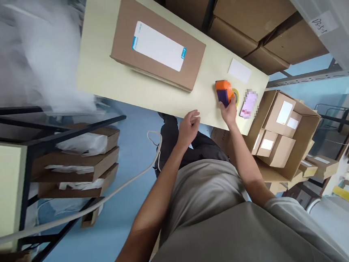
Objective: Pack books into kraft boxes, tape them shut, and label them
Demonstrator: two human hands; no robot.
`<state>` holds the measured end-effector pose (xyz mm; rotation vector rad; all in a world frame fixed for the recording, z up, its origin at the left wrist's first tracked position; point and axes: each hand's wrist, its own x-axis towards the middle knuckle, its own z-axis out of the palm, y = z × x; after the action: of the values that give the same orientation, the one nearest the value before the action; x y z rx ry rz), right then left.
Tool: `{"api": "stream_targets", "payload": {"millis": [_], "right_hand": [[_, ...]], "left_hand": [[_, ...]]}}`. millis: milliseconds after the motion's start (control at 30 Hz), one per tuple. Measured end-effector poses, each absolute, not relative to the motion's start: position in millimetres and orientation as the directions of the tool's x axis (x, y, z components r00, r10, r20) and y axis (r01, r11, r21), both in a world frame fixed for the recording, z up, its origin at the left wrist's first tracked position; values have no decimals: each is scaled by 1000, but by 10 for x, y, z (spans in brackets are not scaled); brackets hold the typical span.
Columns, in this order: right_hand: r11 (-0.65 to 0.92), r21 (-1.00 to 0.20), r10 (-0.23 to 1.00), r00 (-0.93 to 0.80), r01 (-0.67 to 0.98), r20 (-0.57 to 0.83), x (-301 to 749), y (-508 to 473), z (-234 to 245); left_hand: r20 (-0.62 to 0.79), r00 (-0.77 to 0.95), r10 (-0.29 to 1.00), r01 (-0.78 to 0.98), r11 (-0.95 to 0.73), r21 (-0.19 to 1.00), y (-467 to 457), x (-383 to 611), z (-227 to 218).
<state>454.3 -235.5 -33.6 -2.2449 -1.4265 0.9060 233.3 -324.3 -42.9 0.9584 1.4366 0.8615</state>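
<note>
My right hand [229, 110] is closed around an orange and dark purple tape dispenser [224, 90], held over the right part of the pale yellow table [105, 78]. A yellow-rimmed tape roll [236, 96] shows beside its fingers, partly hidden by them. My left hand [190, 125] is at the table's front edge, fingers loosely bent and apart, with nothing in it. Beyond it lies a closed brown cardboard box [154, 43] with a white and blue label [159, 46] on top. A phone [248, 104] with a blurred pink screen lies right of my right hand.
A white paper [239, 71] lies at the table's back right. Large cartons [240, 11] fill the shelf behind. An open carton [284, 133] holding smaller boxes stands to the right. At left, a black-framed rack [71, 136] holds cardboard trays; a white cable [121, 184] hangs across the floor.
</note>
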Motion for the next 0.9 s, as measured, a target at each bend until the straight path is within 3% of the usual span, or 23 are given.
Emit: {"api": "stream_targets", "payload": {"millis": [100,167,233,500,633,767,900], "right_hand": [[-475,-851,880,147,226,-452,4511,-2450,-79],[-495,-869,867,50,-6,-495,4391,-2534,62],[-526,-847,850,-10,-76,-526,4227,-2613,158],[-573,-819,809,-176,-30,-560,3805,-2787,257],[-568,-820,791,-230,71,-568,3790,-2884,188],[-490,-850,809,-262,192,-526,3902,-2981,161],[-427,-864,798,-338,266,-499,4075,-3076,228]], "left_hand": [[-366,8,931,28,366,930,-3182,2445,-271],[-321,8,947,39,320,947,-3138,2485,-166],[-261,-19,965,91,262,961,-3110,2491,-78],[-97,-87,991,276,118,954,-3286,2263,112],[-142,-64,988,280,154,947,-3404,2122,80],[-248,-86,965,138,258,956,-3407,1988,-56],[-267,-83,960,-30,266,964,-3261,1847,-81]]}}
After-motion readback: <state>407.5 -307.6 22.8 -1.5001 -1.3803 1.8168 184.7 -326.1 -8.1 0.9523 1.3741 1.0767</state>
